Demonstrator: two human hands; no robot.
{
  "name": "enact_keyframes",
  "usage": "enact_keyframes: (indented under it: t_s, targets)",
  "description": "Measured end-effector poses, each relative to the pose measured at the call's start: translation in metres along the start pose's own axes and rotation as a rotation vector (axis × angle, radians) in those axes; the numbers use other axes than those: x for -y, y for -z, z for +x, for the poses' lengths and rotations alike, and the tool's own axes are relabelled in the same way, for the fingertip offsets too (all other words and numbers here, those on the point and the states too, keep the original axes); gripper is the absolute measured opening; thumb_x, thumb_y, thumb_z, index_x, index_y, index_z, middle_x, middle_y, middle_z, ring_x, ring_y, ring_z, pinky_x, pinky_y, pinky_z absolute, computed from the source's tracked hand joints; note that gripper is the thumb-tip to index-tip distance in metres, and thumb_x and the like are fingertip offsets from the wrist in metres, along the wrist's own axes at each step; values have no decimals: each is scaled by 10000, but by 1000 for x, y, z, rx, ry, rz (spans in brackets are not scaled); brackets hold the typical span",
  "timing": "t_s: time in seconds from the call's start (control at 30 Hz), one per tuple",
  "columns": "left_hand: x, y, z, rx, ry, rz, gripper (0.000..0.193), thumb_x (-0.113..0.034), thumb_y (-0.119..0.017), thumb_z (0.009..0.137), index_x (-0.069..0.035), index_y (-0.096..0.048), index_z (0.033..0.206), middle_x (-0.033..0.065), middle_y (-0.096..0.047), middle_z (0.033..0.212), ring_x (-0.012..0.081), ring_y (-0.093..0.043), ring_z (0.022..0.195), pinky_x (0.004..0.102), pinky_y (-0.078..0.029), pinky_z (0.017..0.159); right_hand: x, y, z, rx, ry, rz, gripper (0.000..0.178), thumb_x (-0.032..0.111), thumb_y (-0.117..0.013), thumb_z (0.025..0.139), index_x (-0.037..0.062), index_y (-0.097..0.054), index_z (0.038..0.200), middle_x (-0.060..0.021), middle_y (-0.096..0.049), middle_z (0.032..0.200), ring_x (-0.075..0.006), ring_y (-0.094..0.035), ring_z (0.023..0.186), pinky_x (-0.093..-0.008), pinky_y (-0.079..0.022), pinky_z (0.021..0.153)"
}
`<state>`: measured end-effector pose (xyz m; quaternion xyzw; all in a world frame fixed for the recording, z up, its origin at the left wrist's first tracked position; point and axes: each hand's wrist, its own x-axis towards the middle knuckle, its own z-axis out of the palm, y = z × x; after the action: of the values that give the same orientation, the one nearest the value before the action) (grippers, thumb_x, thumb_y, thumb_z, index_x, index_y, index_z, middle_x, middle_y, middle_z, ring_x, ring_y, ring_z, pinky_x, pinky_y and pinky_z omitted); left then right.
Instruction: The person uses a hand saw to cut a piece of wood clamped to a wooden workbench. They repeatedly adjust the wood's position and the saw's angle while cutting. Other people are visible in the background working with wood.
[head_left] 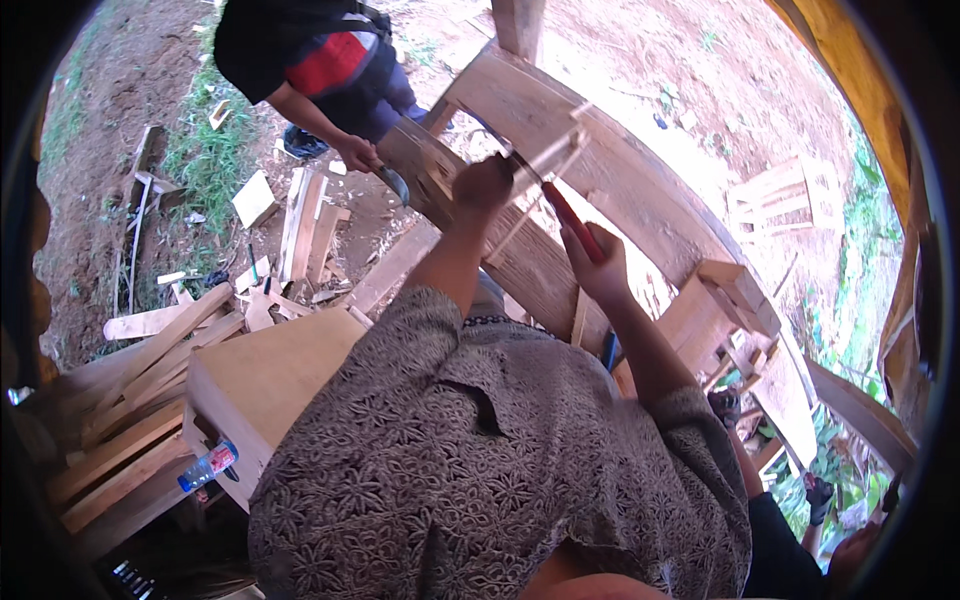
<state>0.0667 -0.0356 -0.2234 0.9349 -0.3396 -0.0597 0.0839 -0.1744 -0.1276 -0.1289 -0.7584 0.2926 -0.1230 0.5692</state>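
My right hand [597, 265] is closed round the red handle of a long, narrow tool [566, 212]. Its slim shank points up and left toward my left hand; the exact kind is unclear. My left hand [484, 186] is a closed fist at the edge of a piece made of thin wooden strips [550, 158]. What its fingers grip is hidden. Below both hands lies a thick wooden plank [540, 272], part of a rough workbench. Across it, another person's hand [357, 153] holds a tool with a pale curved metal end [394, 184].
Beyond the plank is a wide wooden board [620, 170]. To my left are a plywood box [270, 375], stacked planks [130, 460] and a plastic bottle [208, 466]. Offcuts [305, 225] litter the ground. A wooden box frame [735, 297] and another person's gloved hand [820, 497] are at right.
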Motion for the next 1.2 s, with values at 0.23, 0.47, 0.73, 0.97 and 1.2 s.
enact_keyframes:
  t_s: [0.23,0.47,0.73,0.97,1.2]
  targets:
    - [4,-14,1,-23,112,-77,501,-384,-367,1036,-73,-741,919,222,-747,886,428,-738,859,546,-591,798,-32,53,-60,25,6,-14,352,261,-733,959,37,-592,727,-14,-509,587,-104,-449,573,-332,-374,529]
    - [1,-4,-11,24,124,-16,475,-363,-369,1037,-69,-732,950,207,-755,935,417,-741,883,534,-593,803,38,84,-63,110,-11,-107,309,260,-706,987,35,-633,788,18,-520,604,-62,-467,576,-289,-370,526]
    - [3,-8,1,-4,30,136,234,-213,-506,995,-79,-695,964,119,-740,911,342,-743,813,470,-614,695,-3,6,3,20,-78,56,348,312,-696,994,41,-624,787,15,-521,627,-74,-478,592,-294,-390,543]
    - [-5,4,8,8,200,-103,571,-401,-332,1037,-33,-760,951,242,-749,953,445,-732,916,556,-574,841,-24,65,-64,66,7,8,356,253,-719,971,47,-579,717,7,-518,606,-92,-473,563,-316,-384,524]
    - [-5,4,-3,13,159,22,452,-328,-385,1033,-62,-730,913,218,-752,887,410,-749,868,527,-605,765,51,76,-38,127,-58,-94,368,256,-717,967,39,-583,701,-15,-525,595,-94,-471,558,-324,-386,515]
